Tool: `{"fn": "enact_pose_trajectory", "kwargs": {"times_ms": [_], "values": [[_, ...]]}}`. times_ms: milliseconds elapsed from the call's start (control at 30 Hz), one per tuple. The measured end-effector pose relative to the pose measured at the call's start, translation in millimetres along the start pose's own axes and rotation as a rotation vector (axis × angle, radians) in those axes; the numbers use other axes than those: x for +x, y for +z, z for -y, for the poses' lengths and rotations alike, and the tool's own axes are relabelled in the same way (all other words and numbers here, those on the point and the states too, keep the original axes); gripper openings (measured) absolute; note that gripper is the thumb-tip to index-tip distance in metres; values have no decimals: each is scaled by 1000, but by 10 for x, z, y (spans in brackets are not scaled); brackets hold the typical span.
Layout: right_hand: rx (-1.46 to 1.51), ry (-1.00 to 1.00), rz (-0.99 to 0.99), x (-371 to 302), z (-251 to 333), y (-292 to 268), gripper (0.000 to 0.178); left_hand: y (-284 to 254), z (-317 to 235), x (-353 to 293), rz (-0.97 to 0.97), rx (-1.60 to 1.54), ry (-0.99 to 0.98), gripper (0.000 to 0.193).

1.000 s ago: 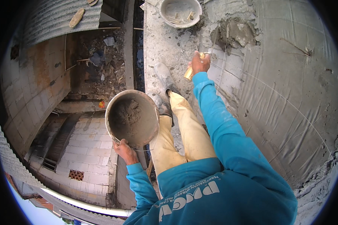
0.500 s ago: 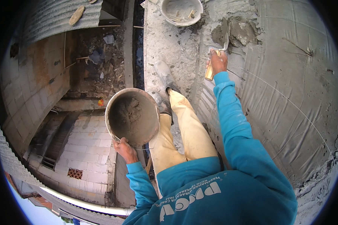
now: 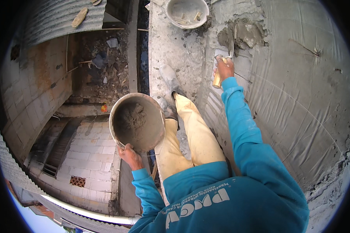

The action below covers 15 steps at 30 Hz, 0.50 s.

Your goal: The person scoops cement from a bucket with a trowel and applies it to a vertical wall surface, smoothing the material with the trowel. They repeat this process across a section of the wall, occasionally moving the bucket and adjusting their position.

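My left hand [image 3: 130, 156] is closed on the near rim of a round bucket [image 3: 154, 136], tilted so that its inside shows. A lump of wet grey mortar [image 3: 135, 116] lies in it. Out to the front right, my right hand [image 3: 224, 68] grips the wooden handle of a trowel [image 3: 217, 80]. The trowel's thin blade, seen nearly edge-on, reaches up to a dark patch of fresh mortar [image 3: 249, 34] on the grey wall surface [image 3: 295, 85]. Whether the blade touches the patch I cannot tell.
A second bucket [image 3: 179, 24] with small wood pieces stands ahead on the concrete ledge [image 3: 182, 50] under my boots. Left of the ledge is a drop to a lower yard with block walls [image 3: 89, 151]. A thin string [image 3: 299, 103] crosses the right-hand surface.
My right hand and the trowel have moved slightly toward me, and the blade has come down a little from the mortar patch. The left hand and bucket stay nearly in place.
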State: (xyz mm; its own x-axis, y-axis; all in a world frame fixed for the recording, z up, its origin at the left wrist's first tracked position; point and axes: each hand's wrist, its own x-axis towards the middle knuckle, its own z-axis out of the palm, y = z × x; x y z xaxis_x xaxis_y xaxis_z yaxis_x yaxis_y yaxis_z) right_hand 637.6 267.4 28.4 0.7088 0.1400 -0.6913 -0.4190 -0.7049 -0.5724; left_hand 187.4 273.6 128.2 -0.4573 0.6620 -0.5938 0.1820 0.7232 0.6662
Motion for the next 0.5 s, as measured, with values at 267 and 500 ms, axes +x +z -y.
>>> {"fn": "enact_pose_trajectory", "kwargs": {"times_ms": [267, 500], "values": [[24, 87, -28, -175, -5, 55, 22, 6, -4, 14, -17, -4, -7, 27], [-24, -28, 20, -111, -175, 302, 31, 15, 58, 71, 5, -1, 1, 24]]}}
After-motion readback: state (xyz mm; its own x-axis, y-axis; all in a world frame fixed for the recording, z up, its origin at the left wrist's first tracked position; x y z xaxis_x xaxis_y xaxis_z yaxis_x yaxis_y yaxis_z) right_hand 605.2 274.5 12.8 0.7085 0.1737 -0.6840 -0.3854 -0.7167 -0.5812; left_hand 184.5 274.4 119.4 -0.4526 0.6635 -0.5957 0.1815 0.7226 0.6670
